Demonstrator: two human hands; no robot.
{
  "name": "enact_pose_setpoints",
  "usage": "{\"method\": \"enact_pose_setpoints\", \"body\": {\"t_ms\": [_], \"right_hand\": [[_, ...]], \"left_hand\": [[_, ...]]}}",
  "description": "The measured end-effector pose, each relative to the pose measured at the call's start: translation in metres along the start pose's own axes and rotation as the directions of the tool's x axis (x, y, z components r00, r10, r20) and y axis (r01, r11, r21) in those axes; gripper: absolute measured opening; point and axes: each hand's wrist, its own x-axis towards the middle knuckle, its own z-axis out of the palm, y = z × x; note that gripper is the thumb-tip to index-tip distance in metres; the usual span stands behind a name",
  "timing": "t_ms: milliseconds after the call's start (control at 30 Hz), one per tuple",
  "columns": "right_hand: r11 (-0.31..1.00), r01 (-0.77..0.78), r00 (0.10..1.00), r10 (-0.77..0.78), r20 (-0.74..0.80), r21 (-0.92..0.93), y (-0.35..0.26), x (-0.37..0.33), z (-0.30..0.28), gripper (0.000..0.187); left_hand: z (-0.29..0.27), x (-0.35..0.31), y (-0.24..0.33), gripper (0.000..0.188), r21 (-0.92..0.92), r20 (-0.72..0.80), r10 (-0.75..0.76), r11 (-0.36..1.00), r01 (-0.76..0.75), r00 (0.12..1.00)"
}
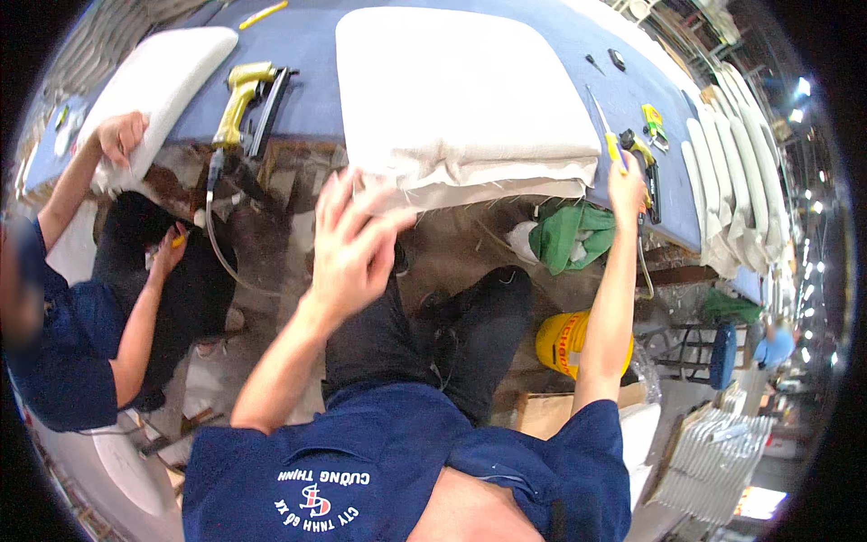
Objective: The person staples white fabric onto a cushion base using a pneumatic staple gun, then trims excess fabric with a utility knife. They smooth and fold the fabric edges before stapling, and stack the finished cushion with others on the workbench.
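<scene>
In front of me a white fabric-covered cushion panel (456,81) lies on the blue table, its loose, frayed cloth edge hanging toward me. My left hand (352,239) is by the near left corner of this panel, fingers spread and slightly blurred, with nothing visible in it. On the right side, my right hand (626,188) is closed around the handle of a screwdriver (611,144), whose thin metal shaft points away from me. Right beside that hand lies a staple gun (652,176), partly hidden by it.
A yellow staple gun (237,113) with a hose rests left of the panel. At far left, a co-worker's hand (122,135) touches another white panel (167,77). A tape measure (655,126) lies at right. Below are green cloth (569,237) and a yellow bucket (560,341).
</scene>
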Motion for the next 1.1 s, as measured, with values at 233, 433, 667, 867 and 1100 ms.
{"method": "enact_pose_setpoints", "body": {"t_ms": [233, 433, 667, 867, 1100], "right_hand": [[0.843, -0.163, 0.981, 0.081, 0.179, 0.512, -0.136, -0.102, -0.142, 0.044], [0.905, -0.338, 0.807, 0.137, 0.575, 0.259, -0.177, -0.179, -0.170, 0.044], [0.851, -0.157, 0.839, -0.153, 0.522, 0.501, -0.166, -0.196, -0.161, 0.048], [0.883, -0.055, 0.842, -0.210, 0.497, 0.467, -0.165, -0.186, -0.159, 0.048], [0.857, -0.046, 0.863, -0.224, 0.453, 0.513, -0.161, -0.183, -0.156, 0.040]], "left_hand": [[0.020, 0.090, -0.016, 0.054, 0.272, -0.018, -0.075, 0.959, 0.077, 0.997], [0.060, 0.067, -0.024, 0.083, 0.411, 0.127, -0.254, 0.893, 0.182, 0.959], [0.061, 0.069, -0.025, 0.091, 0.419, 0.099, -0.253, 0.888, 0.190, 0.962], [0.068, 0.068, -0.026, 0.092, 0.419, 0.029, -0.248, 0.883, 0.213, 0.968], [0.072, 0.065, -0.029, 0.087, 0.410, -0.003, -0.222, 0.889, 0.203, 0.975]]}}
